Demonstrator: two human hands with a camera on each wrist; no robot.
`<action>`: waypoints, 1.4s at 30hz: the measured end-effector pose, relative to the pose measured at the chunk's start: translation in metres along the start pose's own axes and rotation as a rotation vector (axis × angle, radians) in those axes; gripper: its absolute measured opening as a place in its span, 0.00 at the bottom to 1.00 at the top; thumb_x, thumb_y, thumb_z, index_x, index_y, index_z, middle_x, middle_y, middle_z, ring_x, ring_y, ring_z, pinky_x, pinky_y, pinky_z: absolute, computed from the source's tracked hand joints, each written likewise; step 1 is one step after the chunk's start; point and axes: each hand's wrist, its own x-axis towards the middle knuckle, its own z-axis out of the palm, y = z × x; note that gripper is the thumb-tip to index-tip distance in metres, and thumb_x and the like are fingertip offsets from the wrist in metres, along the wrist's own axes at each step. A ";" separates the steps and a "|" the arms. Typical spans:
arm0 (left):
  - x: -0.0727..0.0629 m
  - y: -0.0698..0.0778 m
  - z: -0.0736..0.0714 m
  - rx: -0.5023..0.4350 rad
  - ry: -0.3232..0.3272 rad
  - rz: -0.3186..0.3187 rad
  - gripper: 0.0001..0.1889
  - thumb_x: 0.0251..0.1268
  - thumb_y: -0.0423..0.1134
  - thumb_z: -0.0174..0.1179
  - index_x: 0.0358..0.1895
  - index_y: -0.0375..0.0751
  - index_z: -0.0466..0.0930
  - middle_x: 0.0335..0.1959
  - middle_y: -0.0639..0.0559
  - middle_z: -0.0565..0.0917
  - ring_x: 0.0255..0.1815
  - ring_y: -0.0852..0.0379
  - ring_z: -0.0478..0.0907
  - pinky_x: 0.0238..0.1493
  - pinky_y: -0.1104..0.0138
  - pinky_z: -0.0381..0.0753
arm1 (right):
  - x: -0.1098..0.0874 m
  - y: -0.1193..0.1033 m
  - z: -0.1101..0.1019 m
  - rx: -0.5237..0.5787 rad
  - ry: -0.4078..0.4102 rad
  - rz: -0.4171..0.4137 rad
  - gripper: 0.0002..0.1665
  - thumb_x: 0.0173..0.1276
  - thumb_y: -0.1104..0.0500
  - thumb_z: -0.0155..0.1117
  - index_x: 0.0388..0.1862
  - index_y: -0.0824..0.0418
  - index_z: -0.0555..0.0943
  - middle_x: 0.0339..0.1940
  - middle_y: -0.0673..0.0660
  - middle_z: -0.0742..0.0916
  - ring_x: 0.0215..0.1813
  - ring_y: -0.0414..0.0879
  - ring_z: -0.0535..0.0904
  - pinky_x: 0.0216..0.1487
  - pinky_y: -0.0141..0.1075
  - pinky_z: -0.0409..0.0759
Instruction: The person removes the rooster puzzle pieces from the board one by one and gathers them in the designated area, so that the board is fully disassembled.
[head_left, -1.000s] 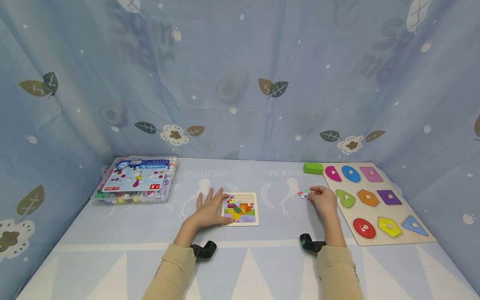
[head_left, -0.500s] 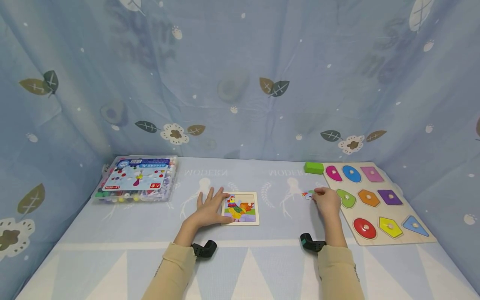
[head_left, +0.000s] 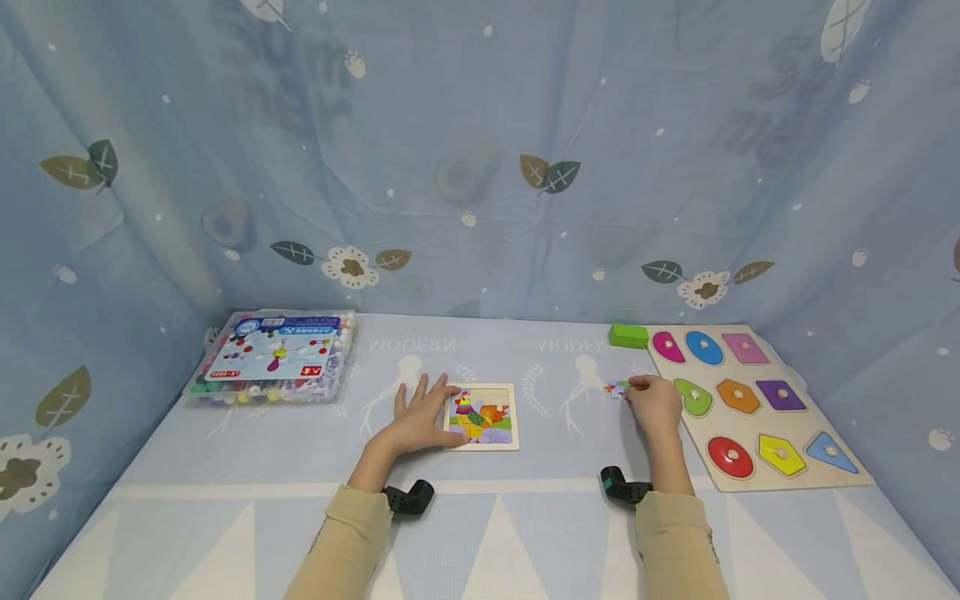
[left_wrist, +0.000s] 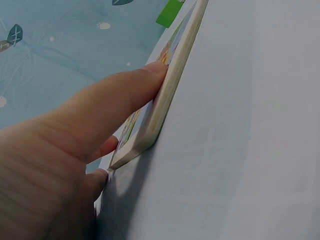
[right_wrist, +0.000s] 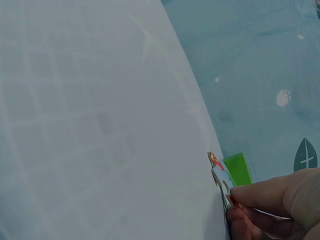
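Observation:
A small square wooden jigsaw puzzle (head_left: 491, 421) with a rooster picture lies flat on the table in the head view. Pale bare wood shows along the top of its picture. My left hand (head_left: 418, 423) rests at its left side with fingers spread. In the left wrist view the thumb (left_wrist: 132, 87) lies straight over the puzzle's edge (left_wrist: 167, 97). Further right, my right hand (head_left: 654, 404) pinches a small colourful puzzle piece (head_left: 617, 389) between thumb and fingers. The right wrist view shows the piece (right_wrist: 221, 175) tilted, partly covered by the fingertips.
A wooden board (head_left: 720, 450) with several coloured knobbed shapes lies at the right, close to my right hand. Behind that hand sits a green block (head_left: 628, 336). At the back left is a clear plastic case (head_left: 273, 358) of coloured beads. A patterned curtain (head_left: 465, 167) stands behind the table.
My right hand has shifted slightly right with the puzzle piece, and the piece has turned a little in its fingers. My left hand stays at the puzzle.

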 end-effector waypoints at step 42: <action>-0.002 0.003 -0.003 0.027 -0.020 -0.002 0.53 0.47 0.57 0.66 0.72 0.37 0.48 0.74 0.44 0.46 0.74 0.42 0.30 0.65 0.45 0.19 | -0.004 -0.027 0.021 0.266 -0.123 -0.044 0.16 0.62 0.60 0.62 0.46 0.67 0.81 0.35 0.61 0.84 0.28 0.41 0.77 0.28 0.25 0.73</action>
